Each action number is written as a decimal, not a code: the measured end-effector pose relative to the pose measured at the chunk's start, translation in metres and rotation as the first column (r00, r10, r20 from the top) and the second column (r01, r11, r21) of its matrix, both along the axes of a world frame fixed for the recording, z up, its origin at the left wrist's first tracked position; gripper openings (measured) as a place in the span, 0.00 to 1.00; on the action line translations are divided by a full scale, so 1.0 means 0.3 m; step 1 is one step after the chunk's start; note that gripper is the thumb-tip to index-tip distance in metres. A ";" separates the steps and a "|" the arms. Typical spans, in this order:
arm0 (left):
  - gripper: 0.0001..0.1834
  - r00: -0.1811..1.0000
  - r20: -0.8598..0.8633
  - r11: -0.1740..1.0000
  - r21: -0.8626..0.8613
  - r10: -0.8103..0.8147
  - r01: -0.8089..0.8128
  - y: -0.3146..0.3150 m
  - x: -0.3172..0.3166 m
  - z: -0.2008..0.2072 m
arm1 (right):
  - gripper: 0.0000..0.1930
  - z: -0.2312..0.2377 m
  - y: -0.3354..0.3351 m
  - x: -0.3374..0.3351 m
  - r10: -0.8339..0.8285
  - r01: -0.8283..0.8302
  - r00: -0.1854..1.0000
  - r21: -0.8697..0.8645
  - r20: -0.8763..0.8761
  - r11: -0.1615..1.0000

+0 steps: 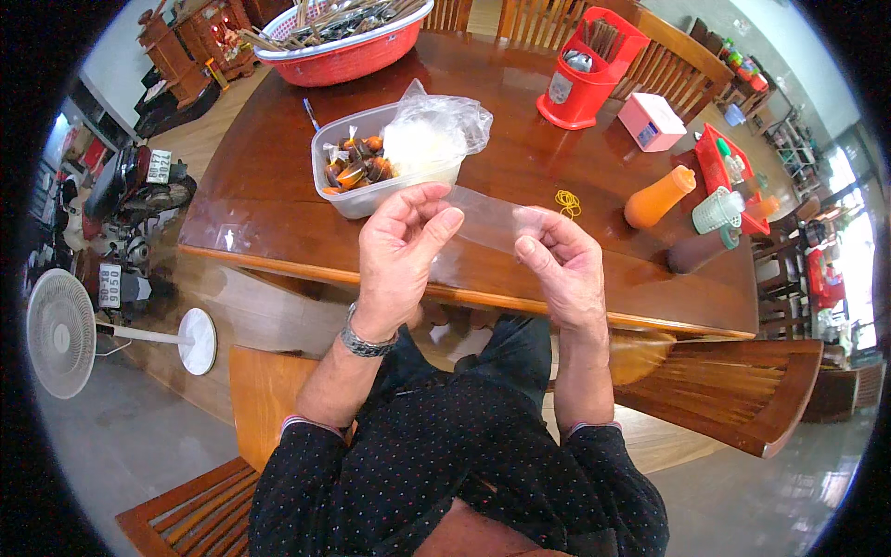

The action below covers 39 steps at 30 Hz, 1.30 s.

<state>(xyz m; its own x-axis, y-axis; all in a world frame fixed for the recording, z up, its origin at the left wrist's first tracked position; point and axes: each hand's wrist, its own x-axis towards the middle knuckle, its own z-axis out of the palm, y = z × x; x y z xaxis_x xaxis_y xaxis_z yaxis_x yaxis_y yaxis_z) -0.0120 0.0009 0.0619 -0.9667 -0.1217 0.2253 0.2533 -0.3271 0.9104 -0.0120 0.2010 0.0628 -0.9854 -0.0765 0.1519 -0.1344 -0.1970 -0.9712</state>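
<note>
On the left, motorbike number plates (109, 285) carry characters. Rightward, the left hand (401, 251) pinches one end of clear plastic film (486, 221) above the tabletop's (269, 195) near part; the right hand (568, 271) pinches the other. Light, even tension should suit it. Farther right, a red holder (594, 95) bears a pale label (561, 88).
</note>
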 end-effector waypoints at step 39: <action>0.07 0.964 -0.033 0.897 -0.375 -0.264 0.233 -0.017 -0.013 0.046 | 0.07 0.017 0.000 -0.015 0.155 -0.135 0.986 0.239 -0.068 0.962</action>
<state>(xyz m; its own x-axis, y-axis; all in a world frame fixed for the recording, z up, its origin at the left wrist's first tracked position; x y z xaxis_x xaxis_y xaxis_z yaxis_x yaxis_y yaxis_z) -0.0158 -0.0042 0.0758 -0.9312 0.2262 0.2859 0.2848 -0.0381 0.9578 -0.0165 0.2009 0.0678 -0.9454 -0.2606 0.1955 -0.2052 0.0100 -0.9787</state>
